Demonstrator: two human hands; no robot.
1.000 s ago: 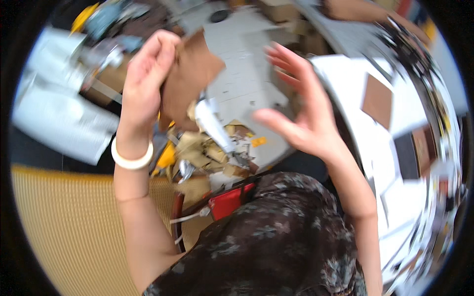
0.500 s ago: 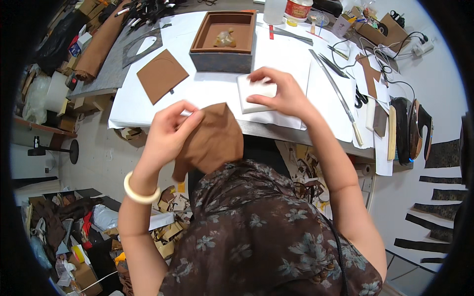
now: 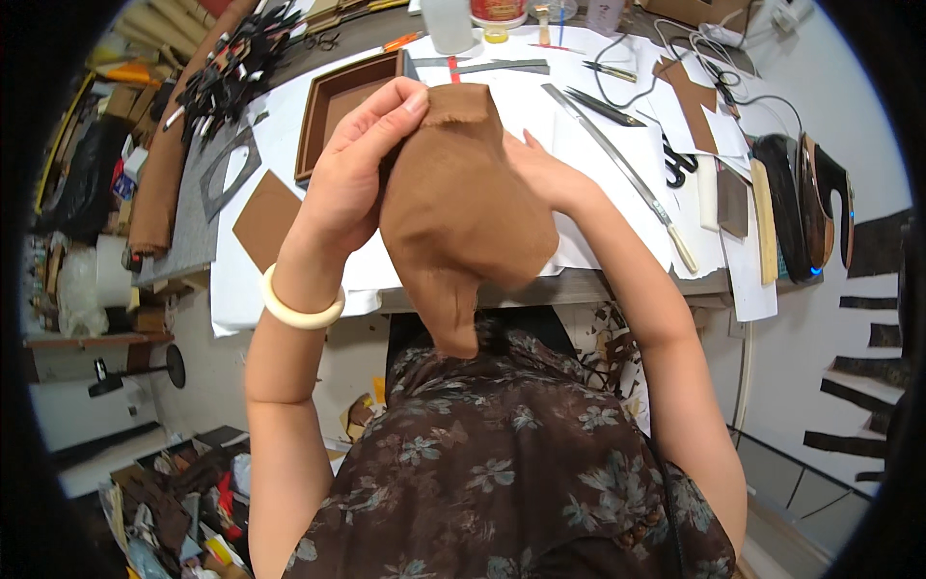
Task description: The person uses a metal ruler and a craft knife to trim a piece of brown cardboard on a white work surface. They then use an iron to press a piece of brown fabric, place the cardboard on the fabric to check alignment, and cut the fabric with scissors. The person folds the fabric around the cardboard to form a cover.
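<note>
A: What colour is the limp sheet [image 3: 463, 203] in the middle?
B: Plain brown — close to the flat square [image 3: 265, 222] at left and the roll [image 3: 164, 198] at far left.
A: And the blouse [image 3: 492, 463], nearest?
B: Dark brown, patterned with grey-blue flowers and leaves.
A: The bracelet [image 3: 301, 317]?
B: Cream.
A: The box [image 3: 347, 106]?
B: Brown inside, on white paper [image 3: 236, 289].
A: The long tool [image 3: 620, 165] at right?
B: Silvery grey — with a cream handle.
A: The far tub [image 3: 499, 8]?
B: Red.
</note>
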